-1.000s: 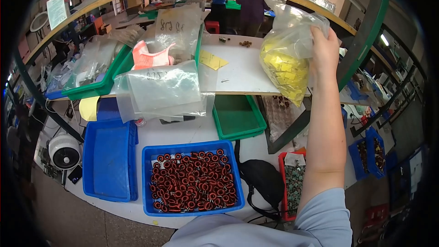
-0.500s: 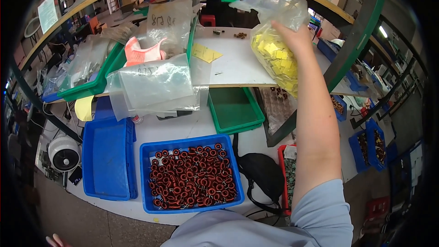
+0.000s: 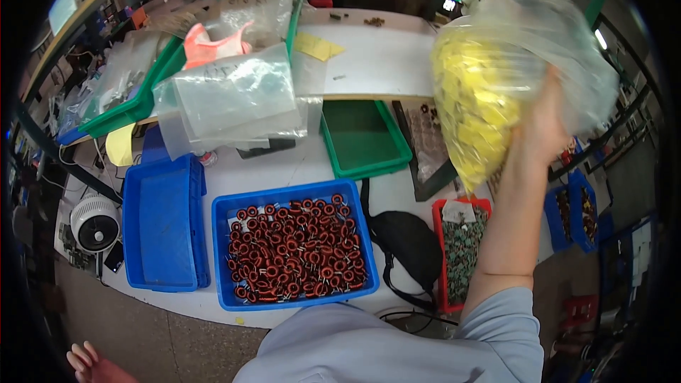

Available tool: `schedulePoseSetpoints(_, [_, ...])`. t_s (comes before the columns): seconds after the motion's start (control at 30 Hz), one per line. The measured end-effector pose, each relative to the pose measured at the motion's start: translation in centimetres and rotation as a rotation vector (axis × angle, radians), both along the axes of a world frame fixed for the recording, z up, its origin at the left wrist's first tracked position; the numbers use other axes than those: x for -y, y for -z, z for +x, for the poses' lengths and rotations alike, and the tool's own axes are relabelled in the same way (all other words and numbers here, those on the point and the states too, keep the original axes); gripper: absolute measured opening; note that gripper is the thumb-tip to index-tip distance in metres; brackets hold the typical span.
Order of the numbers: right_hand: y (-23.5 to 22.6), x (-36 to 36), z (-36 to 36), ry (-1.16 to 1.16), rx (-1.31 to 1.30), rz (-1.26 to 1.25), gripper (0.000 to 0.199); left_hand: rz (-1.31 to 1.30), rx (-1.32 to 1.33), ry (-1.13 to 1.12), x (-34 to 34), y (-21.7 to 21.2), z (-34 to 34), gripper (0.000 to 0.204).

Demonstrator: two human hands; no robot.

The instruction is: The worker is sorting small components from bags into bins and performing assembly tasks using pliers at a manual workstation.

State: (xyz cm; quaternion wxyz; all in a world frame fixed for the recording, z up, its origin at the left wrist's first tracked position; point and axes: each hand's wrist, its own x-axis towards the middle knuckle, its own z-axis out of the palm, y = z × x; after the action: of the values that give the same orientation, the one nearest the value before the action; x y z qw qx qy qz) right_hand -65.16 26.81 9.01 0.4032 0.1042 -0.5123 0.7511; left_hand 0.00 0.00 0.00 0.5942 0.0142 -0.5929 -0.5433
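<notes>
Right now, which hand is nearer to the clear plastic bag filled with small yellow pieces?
Right. The right hand holds the clear plastic bag from its right side; the left hand is well away from it, at the picture's lower left corner.

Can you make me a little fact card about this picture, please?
Right hand: grips a clear bag, yellow pieces inside
Left hand: low at the left, nothing seen in it
Middle blue tray: many dark red rings
Red tray: small greenish pieces
Between those trays: black pouch
White fan: beside another blue tray
</notes>
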Motion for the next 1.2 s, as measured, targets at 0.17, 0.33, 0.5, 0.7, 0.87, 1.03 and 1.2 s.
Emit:
schedulePoseSetpoints(0.17, [2.6, -11.2, 3.4, -0.193, -0.011, 0.016, 0.036, -0.142, 0.15, -0.085, -2.3, 0.1, -11.2, 0.026])
schedulePoseSetpoints(0.33, [10.0, -18.7, 10.1, -0.201, 0.419, 0.039, 0.045, -0.059, 0.753, -0.202, -4.5, 5.5, -21.9, 0.017])
schedulePoseSetpoints(0.5, [16.9, -17.1, 16.4, -0.258, 0.851, 0.01, 0.056, -0.47, 1.184, -0.049, -6.1, 16.2, -25.6, 0.031])
schedulePoseSetpoints(0.7, [31.8, -21.6, 14.1, -0.536, 1.008, -0.126, 0.047, -0.615, 1.302, -0.137, -7.6, 23.7, -22.7, 0.031])
schedulePoseSetpoints(0.87, [32.0, -20.2, 9.6, -0.424, 0.964, -0.231, 0.037, -0.559, 1.325, -0.009, -8.4, 25.2, -20.3, 0.034])
schedulePoseSetpoints(1.03, [31.9, -19.5, 5.0, -0.352, 0.879, -0.234, 0.034, -0.585, 1.295, 0.006, -8.3, 27.0, -18.7, 0.033])
schedulePoseSetpoints(1.2, [30.7, -15.9, 4.5, -0.395, 0.86, -0.301, 0.028, -0.577, 1.275, -0.044, -8.5, 27.3, -18.4, 0.03])
